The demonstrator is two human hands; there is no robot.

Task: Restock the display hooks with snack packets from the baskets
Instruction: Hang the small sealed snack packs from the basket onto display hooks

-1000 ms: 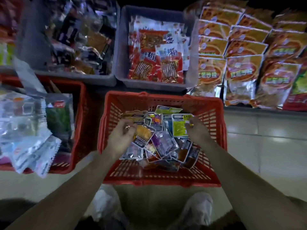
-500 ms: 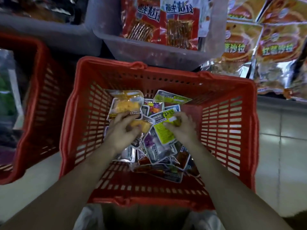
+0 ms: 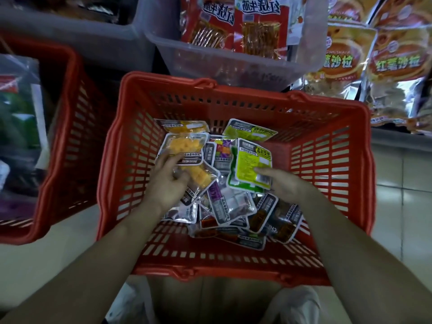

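A red plastic basket [image 3: 332,169] on the floor holds several small snack packets. My left hand [image 3: 167,183] is inside it, fingers closed on a clear packet of yellow cubes [image 3: 184,148], with another yellow packet under the palm. My right hand [image 3: 284,185] grips the lower edge of a lime-green packet [image 3: 251,167] and holds it tilted up above the pile. Purple, brown and silver packets [image 3: 229,206] lie loose beneath both hands.
A second red basket [image 3: 70,127] with bagged goods stands at left. Behind are a clear bin [image 3: 233,64] of red snack packs and a grey bin [image 3: 93,40]. Large orange bags [image 3: 395,66] hang at upper right. Tiled floor [image 3: 402,206] lies to the right.
The view has closed in on the basket. My right hand has lifted the green packet off the pile, and my left hand has shifted onto the yellow packets.
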